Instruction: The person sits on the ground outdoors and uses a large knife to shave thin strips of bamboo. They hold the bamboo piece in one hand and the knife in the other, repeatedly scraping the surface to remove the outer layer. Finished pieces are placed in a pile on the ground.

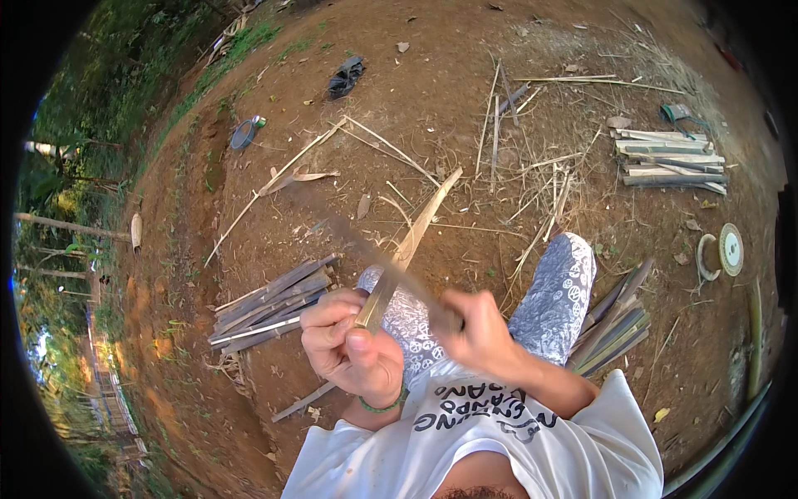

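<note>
My left hand [353, 345] is closed round the near end of a split bamboo strip [426, 214], thumb along its side. The strip slants up and away over my lap, its pale far end peeled. My right hand [482, 334] grips a long-bladed knife by the handle, which the fingers mostly hide. Smeared by motion, the knife blade [359, 243] runs up and left across the strip. Whether its edge is touching the bamboo, I cannot tell. Thin curled shavings [396, 208] show beside the strip.
Split bamboo pieces lie in a left bundle [274, 301], a right bundle [613, 328] and a far-right stack [669, 160]. A spool [730, 249] stands at the right. Loose strips [303, 154], a blue-grey bowl [243, 134] and a crumpled black item [346, 76] are on the soil.
</note>
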`<state>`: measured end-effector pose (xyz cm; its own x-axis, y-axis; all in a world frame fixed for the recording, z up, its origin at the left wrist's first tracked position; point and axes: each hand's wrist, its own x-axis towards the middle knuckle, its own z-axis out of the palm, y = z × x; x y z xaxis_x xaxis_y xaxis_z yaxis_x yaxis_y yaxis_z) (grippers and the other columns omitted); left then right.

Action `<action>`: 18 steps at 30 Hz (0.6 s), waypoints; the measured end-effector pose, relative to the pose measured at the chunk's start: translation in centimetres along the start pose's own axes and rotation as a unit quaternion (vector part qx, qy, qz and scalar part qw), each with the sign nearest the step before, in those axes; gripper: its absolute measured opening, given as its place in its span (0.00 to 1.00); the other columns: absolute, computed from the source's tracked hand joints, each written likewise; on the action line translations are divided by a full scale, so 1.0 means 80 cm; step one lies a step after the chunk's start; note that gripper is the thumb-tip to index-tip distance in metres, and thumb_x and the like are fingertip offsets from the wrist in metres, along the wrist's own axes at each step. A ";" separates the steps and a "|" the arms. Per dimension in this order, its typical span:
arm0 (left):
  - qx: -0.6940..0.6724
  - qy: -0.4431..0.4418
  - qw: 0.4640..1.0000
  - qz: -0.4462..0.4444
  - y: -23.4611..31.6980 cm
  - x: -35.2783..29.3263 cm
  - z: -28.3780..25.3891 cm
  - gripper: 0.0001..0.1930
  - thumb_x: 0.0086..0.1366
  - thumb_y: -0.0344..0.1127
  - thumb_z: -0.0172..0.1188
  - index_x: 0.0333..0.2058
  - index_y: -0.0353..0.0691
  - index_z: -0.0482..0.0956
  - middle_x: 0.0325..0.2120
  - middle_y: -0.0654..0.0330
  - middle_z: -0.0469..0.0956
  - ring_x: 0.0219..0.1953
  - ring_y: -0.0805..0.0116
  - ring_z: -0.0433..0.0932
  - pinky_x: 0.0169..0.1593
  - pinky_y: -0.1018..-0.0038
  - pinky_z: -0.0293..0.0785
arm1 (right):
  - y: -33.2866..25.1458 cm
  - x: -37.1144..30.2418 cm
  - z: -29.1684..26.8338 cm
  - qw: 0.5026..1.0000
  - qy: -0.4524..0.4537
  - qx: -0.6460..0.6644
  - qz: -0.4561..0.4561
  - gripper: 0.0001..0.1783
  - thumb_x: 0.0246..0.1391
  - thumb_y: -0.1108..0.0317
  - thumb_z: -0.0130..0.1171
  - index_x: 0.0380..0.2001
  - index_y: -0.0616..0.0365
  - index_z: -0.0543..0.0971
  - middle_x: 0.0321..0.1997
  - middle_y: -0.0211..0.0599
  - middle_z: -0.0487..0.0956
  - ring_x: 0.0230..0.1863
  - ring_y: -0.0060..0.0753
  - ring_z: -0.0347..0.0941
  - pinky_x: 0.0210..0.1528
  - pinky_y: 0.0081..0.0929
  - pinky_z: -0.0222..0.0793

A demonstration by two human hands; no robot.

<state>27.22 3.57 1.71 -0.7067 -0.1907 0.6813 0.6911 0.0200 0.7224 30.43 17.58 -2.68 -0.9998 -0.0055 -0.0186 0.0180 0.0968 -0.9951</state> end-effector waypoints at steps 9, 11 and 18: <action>0.013 0.001 0.999 0.041 -0.007 0.002 -0.010 0.13 0.68 0.42 0.60 0.40 0.40 0.71 0.35 0.58 0.69 0.35 0.62 0.72 0.42 0.64 0.72 | 0.019 0.007 0.016 0.995 0.039 -0.065 -0.065 0.07 0.44 0.70 0.60 0.23 0.64 0.77 0.18 0.57 0.75 0.21 0.57 0.77 0.26 0.44 0.72; 0.017 0.022 0.999 0.025 0.000 0.003 -0.001 0.12 0.69 0.42 0.58 0.38 0.40 0.71 0.37 0.58 0.69 0.38 0.62 0.72 0.45 0.64 0.71 | 0.061 0.040 0.007 0.989 0.043 -0.116 0.080 0.12 0.47 0.68 0.56 0.29 0.68 0.81 0.20 0.62 0.75 0.21 0.58 0.77 0.28 0.47 0.73; -0.007 0.015 1.000 0.022 -0.007 0.004 -0.025 0.10 0.70 0.38 0.53 0.39 0.37 0.72 0.41 0.58 0.71 0.47 0.62 0.72 0.55 0.61 0.69 | 0.055 0.026 0.024 0.994 0.025 -0.070 -0.084 0.10 0.43 0.70 0.59 0.21 0.68 0.75 0.16 0.56 0.71 0.17 0.48 0.71 0.24 0.41 0.68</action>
<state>26.87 1.52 1.28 -0.6712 -0.2187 0.7083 0.7235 0.0146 0.6901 28.46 16.07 -7.24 -0.9877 0.0161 0.1558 -0.1477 0.2355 -0.9606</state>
